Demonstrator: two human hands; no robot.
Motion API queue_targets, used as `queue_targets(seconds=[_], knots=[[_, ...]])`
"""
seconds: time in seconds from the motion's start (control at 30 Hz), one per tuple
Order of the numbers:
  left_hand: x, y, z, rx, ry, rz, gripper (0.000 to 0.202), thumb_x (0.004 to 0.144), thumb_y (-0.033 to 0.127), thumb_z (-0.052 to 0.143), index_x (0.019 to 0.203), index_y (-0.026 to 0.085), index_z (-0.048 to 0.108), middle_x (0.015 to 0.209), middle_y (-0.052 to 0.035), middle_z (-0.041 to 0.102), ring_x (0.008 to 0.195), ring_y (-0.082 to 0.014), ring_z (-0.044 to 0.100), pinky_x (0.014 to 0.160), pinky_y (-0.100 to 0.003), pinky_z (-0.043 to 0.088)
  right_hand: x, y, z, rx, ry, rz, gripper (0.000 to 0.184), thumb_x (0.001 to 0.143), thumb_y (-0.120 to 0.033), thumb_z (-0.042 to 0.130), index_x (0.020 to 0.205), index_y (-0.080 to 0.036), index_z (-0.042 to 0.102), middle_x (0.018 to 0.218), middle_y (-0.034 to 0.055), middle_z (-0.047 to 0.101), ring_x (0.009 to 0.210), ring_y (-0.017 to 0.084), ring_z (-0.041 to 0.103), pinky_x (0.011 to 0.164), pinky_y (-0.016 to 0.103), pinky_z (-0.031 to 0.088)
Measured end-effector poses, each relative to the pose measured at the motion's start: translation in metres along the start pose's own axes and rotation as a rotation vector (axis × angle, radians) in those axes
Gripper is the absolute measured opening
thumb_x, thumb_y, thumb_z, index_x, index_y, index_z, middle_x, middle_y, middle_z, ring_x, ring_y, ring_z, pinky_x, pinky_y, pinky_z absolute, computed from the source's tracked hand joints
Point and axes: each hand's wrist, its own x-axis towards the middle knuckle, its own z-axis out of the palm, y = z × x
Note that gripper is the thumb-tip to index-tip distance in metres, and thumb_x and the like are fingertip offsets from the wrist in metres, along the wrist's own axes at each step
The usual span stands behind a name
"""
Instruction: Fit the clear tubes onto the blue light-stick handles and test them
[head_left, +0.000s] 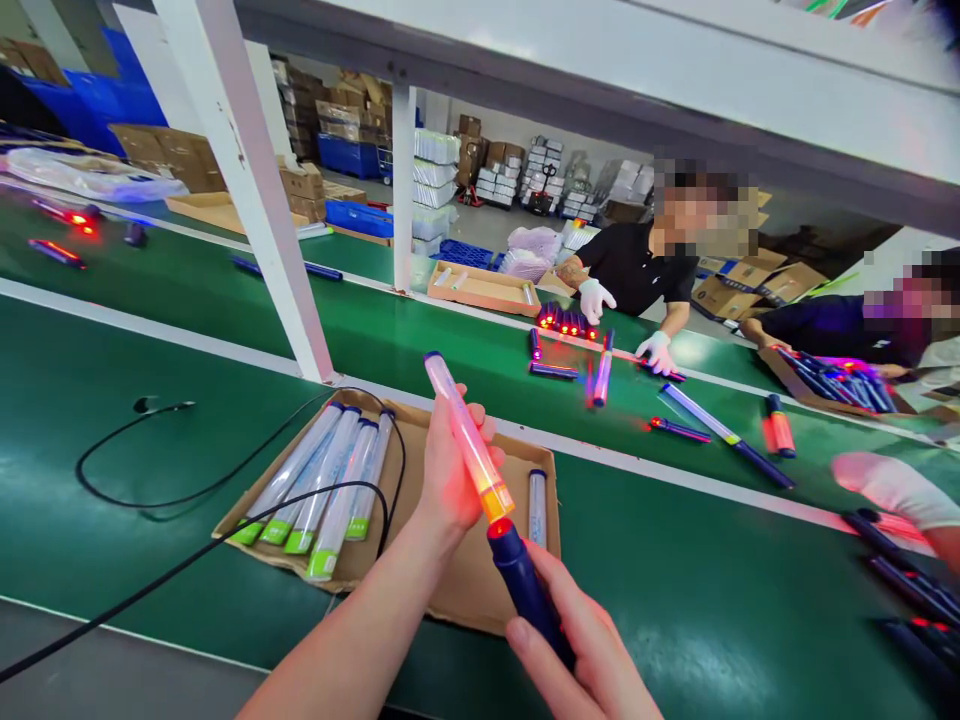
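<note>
My left hand (444,475) is closed round a clear plastic tube (466,430) with a dark cap at its upper end and a label at its lower end. Red light makes the tube glow. My right hand (581,625) grips a dark blue flashlight (520,568), its red-lit tip right at the tube's labelled end; whether the tip is inside, I cannot tell. Beneath my hands lies a shallow cardboard tray (469,590). Several clear tubes with green labels (322,480) rest in its left side, and another tube (538,508) is at its right.
A black cable (202,550) crosses the tray's left side. White posts (251,190) rise from the green bench. Beyond, a co-worker's gloved hands (598,300) are among flashlights (568,320). Another person holds a box of flashlights (832,380). A gloved hand (892,488) reaches in from the right.
</note>
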Motion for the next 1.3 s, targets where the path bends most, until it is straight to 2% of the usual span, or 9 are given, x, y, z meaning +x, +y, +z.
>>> queue_targets(seconds=[0.13,0.37,0.53,0.7,0.9,1.0,1.13,1.23,1.3], knots=[[-0.002,0.001,-0.003,0.091,0.008,0.043,0.049,0.084,0.055,0.086,0.109,0.022,0.060,0.078,0.0035,0.058,0.063,-0.0117,0.055,0.046,-0.018,0.051,0.002,-0.004,0.001,0.006,0.037,0.027,0.063,0.103,-0.071,0.057,0.155,-0.038,0.062,0.158,0.0037,0.062,0.142,0.030,0.063,0.113,0.037,0.055],[-0.006,0.007,0.007,0.046,0.082,-0.005,0.029,0.096,0.045,0.072,0.107,0.022,0.060,0.076,0.0051,0.053,0.058,-0.0096,0.050,0.042,-0.015,0.044,0.001,-0.010,0.004,0.075,0.015,0.064,0.061,0.107,-0.061,0.054,0.161,-0.033,0.054,0.155,0.0060,0.064,0.146,0.032,0.058,0.120,0.048,0.050],[-0.012,0.001,0.007,-0.006,0.009,-0.039,0.029,0.096,0.047,0.073,0.104,0.024,0.058,0.069,0.0068,0.045,0.053,-0.0088,0.043,0.038,-0.013,0.036,0.007,-0.018,0.009,0.010,-0.012,0.047,0.061,0.110,-0.056,0.045,0.163,-0.027,0.051,0.159,0.0070,0.060,0.143,0.029,0.062,0.112,0.039,0.057],[-0.015,-0.007,0.005,0.037,-0.015,-0.033,0.047,0.088,0.058,0.082,0.106,0.025,0.055,0.070,0.0078,0.044,0.053,-0.0076,0.043,0.038,-0.012,0.034,0.013,-0.027,0.011,0.035,-0.029,-0.021,0.052,0.111,-0.042,0.043,0.156,-0.016,0.051,0.138,0.0139,0.074,0.118,0.023,0.076,0.096,0.027,0.062],[-0.012,-0.009,-0.003,-0.038,-0.070,-0.158,0.045,0.091,0.056,0.081,0.102,0.024,0.052,0.069,0.0085,0.043,0.051,-0.0064,0.042,0.037,-0.011,0.033,0.012,-0.029,0.011,0.066,0.008,-0.030,0.046,0.111,-0.042,0.047,0.152,-0.022,0.057,0.124,0.0084,0.080,0.109,0.022,0.079,0.084,0.022,0.064],[-0.011,-0.012,-0.003,-0.055,-0.080,-0.218,0.046,0.090,0.056,0.081,0.099,0.024,0.050,0.069,0.0086,0.043,0.051,-0.0064,0.042,0.037,-0.011,0.033,0.010,-0.021,0.014,0.030,0.009,-0.012,0.048,0.112,-0.043,0.044,0.153,-0.020,0.055,0.125,0.0110,0.079,0.103,0.023,0.080,0.085,0.026,0.065],[-0.014,-0.026,0.014,0.069,-0.042,-0.109,0.054,0.085,0.065,0.082,0.103,0.024,0.053,0.067,0.0083,0.046,0.051,-0.0069,0.044,0.038,-0.012,0.035,0.008,-0.001,0.025,-0.161,0.091,0.019,0.058,0.113,-0.043,0.039,0.166,-0.018,0.039,0.148,0.0176,0.067,0.119,0.034,0.077,0.095,0.045,0.066],[-0.018,-0.039,0.033,0.142,-0.061,-0.049,0.058,0.084,0.071,0.080,0.105,0.024,0.055,0.067,0.0080,0.048,0.052,-0.0077,0.044,0.039,-0.014,0.035,0.004,0.015,0.024,-0.287,0.179,0.102,0.066,0.113,-0.049,0.036,0.170,-0.016,0.033,0.139,0.0198,0.073,0.101,0.040,0.082,0.078,0.051,0.068],[-0.023,-0.048,0.044,0.161,-0.087,-0.045,0.059,0.083,0.073,0.079,0.107,0.025,0.055,0.068,0.0079,0.048,0.053,-0.0086,0.046,0.040,-0.015,0.035,0.000,0.025,0.008,-0.281,0.181,0.098,0.066,0.114,-0.049,0.035,0.172,-0.018,0.030,0.138,0.0179,0.074,0.103,0.038,0.081,0.079,0.048,0.069]])
